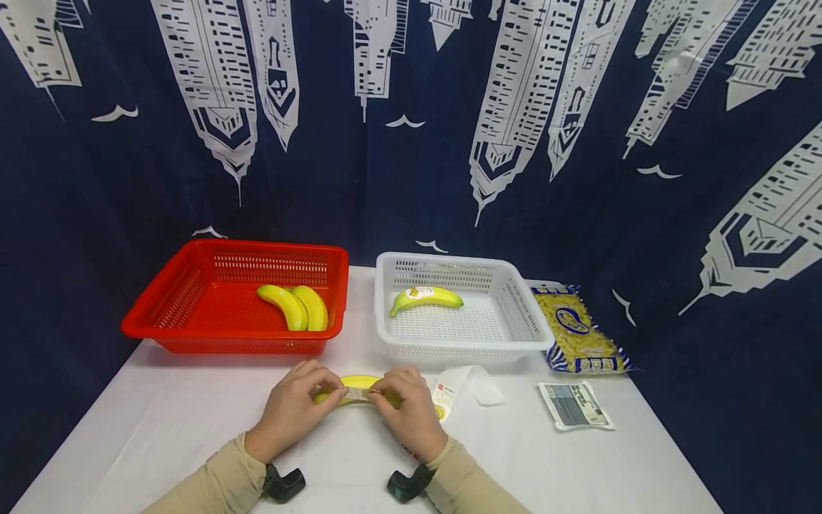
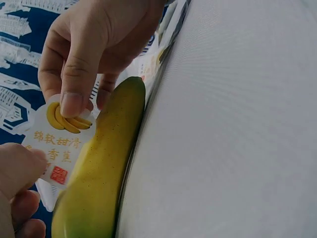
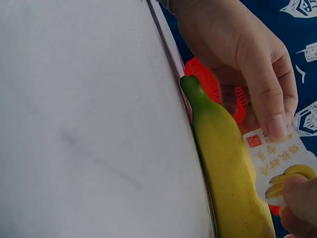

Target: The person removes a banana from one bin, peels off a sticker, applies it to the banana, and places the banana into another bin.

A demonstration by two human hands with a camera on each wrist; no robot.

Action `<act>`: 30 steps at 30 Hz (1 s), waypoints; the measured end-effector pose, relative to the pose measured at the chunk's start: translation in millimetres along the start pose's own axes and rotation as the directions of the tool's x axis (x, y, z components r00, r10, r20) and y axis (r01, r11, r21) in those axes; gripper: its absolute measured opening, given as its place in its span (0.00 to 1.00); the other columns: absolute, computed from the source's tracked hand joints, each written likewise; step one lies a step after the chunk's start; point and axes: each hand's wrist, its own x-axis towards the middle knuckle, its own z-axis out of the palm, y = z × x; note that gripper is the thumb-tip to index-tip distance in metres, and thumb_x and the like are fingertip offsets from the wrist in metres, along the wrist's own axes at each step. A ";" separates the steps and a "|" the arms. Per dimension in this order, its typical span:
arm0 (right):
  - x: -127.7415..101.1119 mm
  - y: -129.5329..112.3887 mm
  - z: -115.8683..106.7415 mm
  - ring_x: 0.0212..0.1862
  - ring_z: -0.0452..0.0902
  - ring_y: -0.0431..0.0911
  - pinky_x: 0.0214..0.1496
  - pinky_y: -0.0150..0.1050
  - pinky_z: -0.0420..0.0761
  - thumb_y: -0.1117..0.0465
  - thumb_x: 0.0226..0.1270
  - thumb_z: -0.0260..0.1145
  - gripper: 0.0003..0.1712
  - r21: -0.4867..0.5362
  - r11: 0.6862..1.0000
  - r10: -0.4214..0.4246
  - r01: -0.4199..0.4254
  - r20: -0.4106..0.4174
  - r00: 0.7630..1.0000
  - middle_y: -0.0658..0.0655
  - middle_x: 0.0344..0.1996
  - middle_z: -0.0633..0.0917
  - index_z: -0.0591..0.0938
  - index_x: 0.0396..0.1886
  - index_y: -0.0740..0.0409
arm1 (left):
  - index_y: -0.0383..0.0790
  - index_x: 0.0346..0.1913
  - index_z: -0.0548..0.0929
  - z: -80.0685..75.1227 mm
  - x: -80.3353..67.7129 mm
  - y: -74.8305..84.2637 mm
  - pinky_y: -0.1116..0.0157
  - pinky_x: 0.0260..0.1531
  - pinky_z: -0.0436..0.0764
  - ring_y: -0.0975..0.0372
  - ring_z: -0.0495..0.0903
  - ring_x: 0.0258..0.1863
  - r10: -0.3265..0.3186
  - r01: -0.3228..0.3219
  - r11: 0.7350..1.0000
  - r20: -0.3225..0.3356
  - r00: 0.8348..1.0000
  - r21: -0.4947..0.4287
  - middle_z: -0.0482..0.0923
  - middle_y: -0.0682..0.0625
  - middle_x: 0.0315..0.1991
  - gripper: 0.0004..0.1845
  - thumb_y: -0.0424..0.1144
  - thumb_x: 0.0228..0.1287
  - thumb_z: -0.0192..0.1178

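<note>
While the banana (image 1: 357, 386) lies on the near counter (image 1: 193, 421), left hand (image 1: 292, 408) and right hand (image 1: 411, 412) each pinch one end of its label (image 2: 54, 148). Light, firm-skinned and probably easily bruised, it is best held mid-body; the thin label looks flimsy.

Red basket (image 1: 160, 314) and white basket (image 1: 533, 321) wall off bare table (image 1: 193, 421).

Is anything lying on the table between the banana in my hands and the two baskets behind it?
Nothing visible: the banana, held by the left hand and right hand, faces bare table up to the red basket and white basket.
</note>
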 end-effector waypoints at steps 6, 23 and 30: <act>0.1 -0.7 4.5 0.43 0.79 0.40 0.45 0.33 0.79 0.63 0.58 0.80 0.09 0.012 0.999 0.050 -0.050 0.018 0.999 0.44 0.34 0.86 0.86 0.34 0.49 | 0.55 0.33 0.84 3.6 0.4 -3.0 0.59 0.45 0.85 0.63 0.85 0.45 -0.050 0.052 0.997 0.042 0.998 -0.060 0.86 0.53 0.46 0.14 0.37 0.52 0.80; -1.4 -12.3 4.6 0.38 0.70 0.37 0.39 0.29 0.72 0.65 0.52 0.81 0.17 -0.060 0.994 0.096 -0.090 0.091 0.991 0.45 0.30 0.80 0.79 0.31 0.49 | 0.57 0.32 0.80 6.2 -1.4 0.3 0.65 0.41 0.82 0.72 0.76 0.38 -0.053 0.066 0.993 0.128 0.990 -0.100 0.77 0.66 0.36 0.18 0.38 0.49 0.82; -0.5 -16.1 4.4 0.39 0.69 0.38 0.40 0.31 0.72 0.61 0.51 0.84 0.21 -0.107 0.990 0.105 -0.091 0.135 0.985 0.49 0.32 0.82 0.80 0.38 0.51 | 0.54 0.34 0.79 7.9 -2.5 1.9 0.70 0.38 0.78 0.69 0.75 0.36 -0.059 0.071 0.994 0.137 0.989 -0.081 0.76 0.65 0.36 0.20 0.38 0.46 0.83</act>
